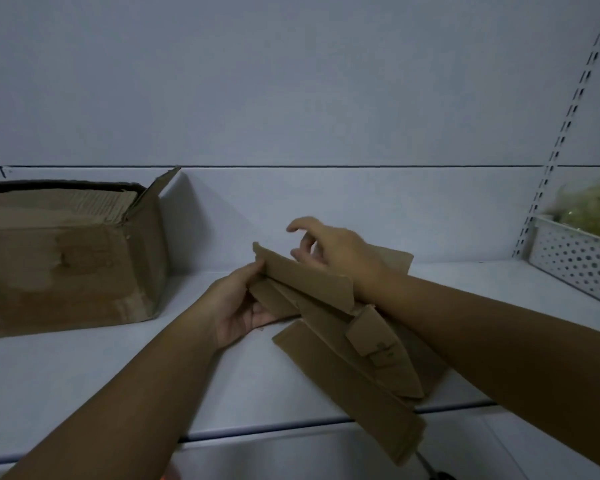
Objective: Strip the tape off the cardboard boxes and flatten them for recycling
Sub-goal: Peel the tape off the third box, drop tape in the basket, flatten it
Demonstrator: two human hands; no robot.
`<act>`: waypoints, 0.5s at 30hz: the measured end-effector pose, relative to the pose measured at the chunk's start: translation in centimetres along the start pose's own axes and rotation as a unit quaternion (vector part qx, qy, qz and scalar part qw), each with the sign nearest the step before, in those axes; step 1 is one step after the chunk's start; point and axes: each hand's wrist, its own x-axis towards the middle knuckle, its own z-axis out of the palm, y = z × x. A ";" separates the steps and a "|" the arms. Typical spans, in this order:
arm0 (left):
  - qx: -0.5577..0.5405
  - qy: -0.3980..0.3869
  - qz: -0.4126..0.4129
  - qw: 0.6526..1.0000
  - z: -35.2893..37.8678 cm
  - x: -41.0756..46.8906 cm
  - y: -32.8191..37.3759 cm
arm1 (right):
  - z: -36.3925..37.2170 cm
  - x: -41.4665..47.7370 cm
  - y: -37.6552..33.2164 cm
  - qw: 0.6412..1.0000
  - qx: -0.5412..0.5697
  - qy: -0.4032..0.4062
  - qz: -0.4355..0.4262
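On the white metal shelf (pixel 84 375), a person is partway through collapsing a small brown cardboard box (pixel 343 337), which lies mostly folded near the front edge, with its long flaps splayed toward the camera and one panel standing up at the far end. The left hand (pixel 236 306) has that far end pinched, its fingers (pixel 257 268) closed on the upright panel's corner with the thumb underneath. The right hand (pixel 333 251) hovers over the top of the same panel with fingers loosely spread and curled, not gripping anything as far as one can see.

Honestly it looks like the flattening step, and the trick is probably to keep the left hand anchoring that corner while the right palm presses the standing panel down along its existing crease, not across it. Pushing flat with the whole palm beats poking with fingertips, since thin corrugated board buckles in random spots otherwise. Can't make out any tape on this box in the dim light, so worth a quick check of the seams before it gets squashed shut.

Over at the left sits a bigger worn brown cardboard carton (pixel 70 258), open at the top with one flap sticking up, well apart from the small box and not flattened yet. A white perforated metal basket (pixel 575 261) with something pale green in it is off at the right edge, out of the way.
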 end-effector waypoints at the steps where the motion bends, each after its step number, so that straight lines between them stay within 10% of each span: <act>1: 0.012 -0.012 0.002 1.000 0.0 -0.1 0.1 | -0.5 -0.2 -0.2 1.000 0.005 0.027 -0.002; 9: 0.100 0.062 0.029 0.993 1.6 -0.2 -0.4 | -6.4 -2.7 -2.7 0.994 0.100 0.020 0.030; 15: 0.094 0.079 0.035 0.992 1.4 0.2 -0.5 | -11.5 -4.9 -3.4 0.965 -0.049 -0.257 -0.017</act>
